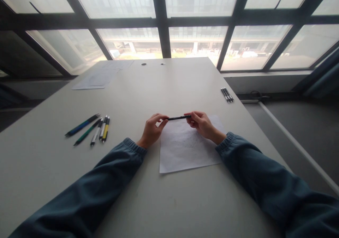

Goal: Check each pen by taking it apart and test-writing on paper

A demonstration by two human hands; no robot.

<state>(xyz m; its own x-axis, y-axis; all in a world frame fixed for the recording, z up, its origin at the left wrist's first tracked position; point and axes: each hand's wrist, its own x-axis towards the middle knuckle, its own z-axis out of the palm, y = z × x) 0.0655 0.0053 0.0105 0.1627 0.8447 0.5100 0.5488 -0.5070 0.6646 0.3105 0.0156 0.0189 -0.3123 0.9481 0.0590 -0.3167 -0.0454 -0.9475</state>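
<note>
A black pen point(178, 117) is stretched level between my two hands, above the far part of a white sheet of paper point(182, 156). My left hand point(153, 129) pinches its left end between thumb and fingers. At the other end, my right hand point(201, 124) grips it with thumb and fingertips. Faint dark marks show on the paper, and my right hand and forearm cover part of its right side. Whether the pen has a cap on cannot be made out.
Several pens point(100, 130) in blue, green, silver and yellow lie on the white table point(132, 202) at left. Several black-and-silver pens point(227, 94) sit in a row near the right edge. More papers point(96, 76) lie at the far left. Large windows stand behind the table.
</note>
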